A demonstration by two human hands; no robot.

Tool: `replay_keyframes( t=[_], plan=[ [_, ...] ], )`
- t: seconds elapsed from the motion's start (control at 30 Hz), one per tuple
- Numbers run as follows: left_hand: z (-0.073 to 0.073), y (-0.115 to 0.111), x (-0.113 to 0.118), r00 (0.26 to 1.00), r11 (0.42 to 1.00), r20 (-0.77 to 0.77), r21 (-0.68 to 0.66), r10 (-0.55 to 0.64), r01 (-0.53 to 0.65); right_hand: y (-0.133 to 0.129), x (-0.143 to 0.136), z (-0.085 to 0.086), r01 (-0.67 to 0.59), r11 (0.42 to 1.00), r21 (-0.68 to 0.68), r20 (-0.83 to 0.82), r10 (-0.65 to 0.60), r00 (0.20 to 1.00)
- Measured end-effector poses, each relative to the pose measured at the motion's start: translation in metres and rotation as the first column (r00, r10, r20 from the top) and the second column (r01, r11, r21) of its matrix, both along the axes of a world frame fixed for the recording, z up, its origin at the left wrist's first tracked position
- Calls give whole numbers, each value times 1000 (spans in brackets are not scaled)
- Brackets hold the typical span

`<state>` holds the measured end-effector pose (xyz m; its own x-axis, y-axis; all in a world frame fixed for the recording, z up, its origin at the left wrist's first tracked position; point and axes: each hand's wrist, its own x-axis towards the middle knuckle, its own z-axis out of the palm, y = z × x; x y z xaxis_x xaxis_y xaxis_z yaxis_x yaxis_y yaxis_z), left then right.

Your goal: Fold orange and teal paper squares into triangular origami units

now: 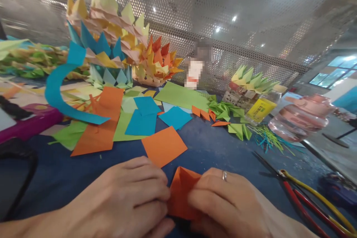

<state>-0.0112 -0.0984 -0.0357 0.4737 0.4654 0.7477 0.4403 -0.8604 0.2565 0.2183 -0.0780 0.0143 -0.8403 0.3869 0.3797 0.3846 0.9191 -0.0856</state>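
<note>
A small piece of orange paper (181, 189), partly folded, lies low in the view between my two hands. My left hand (128, 197) grips its left edge with curled fingers. On its right side, my right hand (228, 200), with a ring on one finger, pinches the paper; the fingertips partly cover it. Just beyond is a flat orange paper square (164, 147). Farther off lie blue paper squares (142, 121), an orange paper strip (103, 122) and a curled blue paper strip (55, 89).
Folded paper crowns (111, 41) stand at the back left. Scissors (284, 178) with red and yellow handles lie at right. A pink bottle (302, 117), a yellow-labelled container (260, 109) and folded green pieces (225, 109) stand farther back. Something purple (30, 122) is at left.
</note>
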Motion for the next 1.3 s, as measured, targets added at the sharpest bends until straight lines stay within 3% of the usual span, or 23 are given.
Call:
replay_keyframes(
  t=[0.07, 0.23, 0.4, 0.6, 0.87, 1.1, 1.23, 1.3],
  plan=[
    [0, 2, 0, 1000, 1000, 0, 2, -5, 5, 4, -1, -6, -89, 995, 55, -28, 90, 996],
    [4, 11, 0, 995, 989, -73, 126, -68, 76, 7, 1, -16, -74, 996, -51, -117, 68, 991],
    [4, 11, 0, 998, 992, -58, 119, -39, 46, 0, 0, -13, 17, 964, -264, -91, -43, 995],
    [2, 10, -1, 992, 996, -96, 28, -83, 86, -1, -2, -8, 29, 959, -281, -90, -56, 994],
    [4, 10, 0, 998, 980, -49, 198, -27, 36, -3, -10, -7, 179, 909, -377, -108, -235, 966],
    [2, 7, 4, 997, 974, -74, 226, 33, -16, -5, -13, -10, 262, 885, -384, -94, -320, 943],
    [-4, 2, 5, 987, 990, -134, 119, 92, -76, -7, -13, -11, 282, 871, -403, -70, -337, 939],
    [-5, 1, 6, 986, 989, -168, 146, 7, 18, -7, -12, -10, 297, 862, -411, -58, -350, 935]
  ],
)
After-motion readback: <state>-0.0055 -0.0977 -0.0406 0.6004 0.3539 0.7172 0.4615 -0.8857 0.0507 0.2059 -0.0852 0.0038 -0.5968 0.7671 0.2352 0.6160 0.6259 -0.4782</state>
